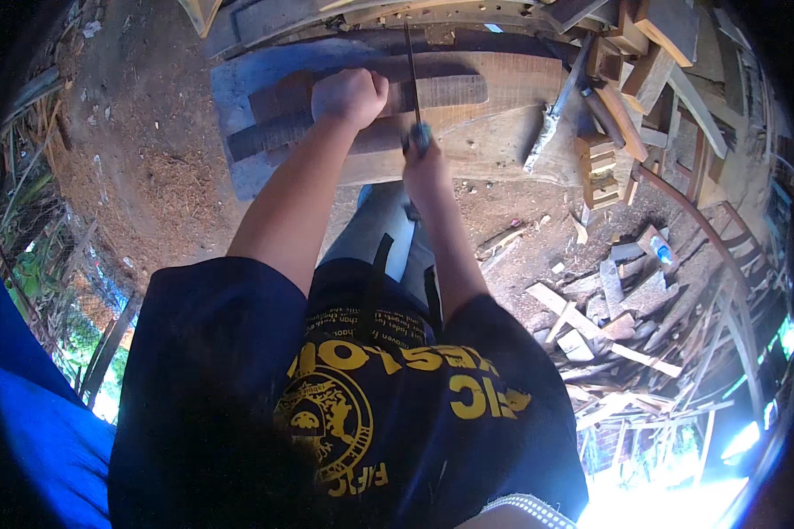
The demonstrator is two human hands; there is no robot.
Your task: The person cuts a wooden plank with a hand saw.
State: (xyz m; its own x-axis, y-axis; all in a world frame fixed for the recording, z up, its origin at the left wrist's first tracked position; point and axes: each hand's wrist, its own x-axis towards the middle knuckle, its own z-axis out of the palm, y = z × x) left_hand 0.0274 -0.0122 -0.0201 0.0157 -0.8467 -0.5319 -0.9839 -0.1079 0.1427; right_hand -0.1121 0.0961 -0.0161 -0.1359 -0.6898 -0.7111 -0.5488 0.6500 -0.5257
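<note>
Head view, and the worktop (505, 132) is basically one big wide slab of wood, bluish toward its left end and tan-brown on the right. The floor (159, 167) around it is bare brown dirt with sawdust and chips all over. Right side is pretty cluttered: a long blade with a whitish handle (543, 139) lies on the slab's right end, a little stack of wooden blocks (598, 174) stands just beside the edge, and a messy heap of scrap wood (626, 309) covers the ground lower down. There's greenery (26, 273) off to the left, plus a bright blue sheet (44, 432) in the lower left corner.

As for the work, a dark wood strip (454, 89) lies crosswise on the slab, with a second dark strip (265, 139) just on the near side of it. The person's left hand (351, 97) is on top of the first one, left of the saw (414, 79). Fingertips are out of sight, so can't tell whether that grip is clenched around the wood or only leaning on it. The right hand (428, 172) has its grip wrapped round the saw's dark teal handle, on the near side of the strips, and the thin blade points away, crossing the first strip right of the left hand.
</note>
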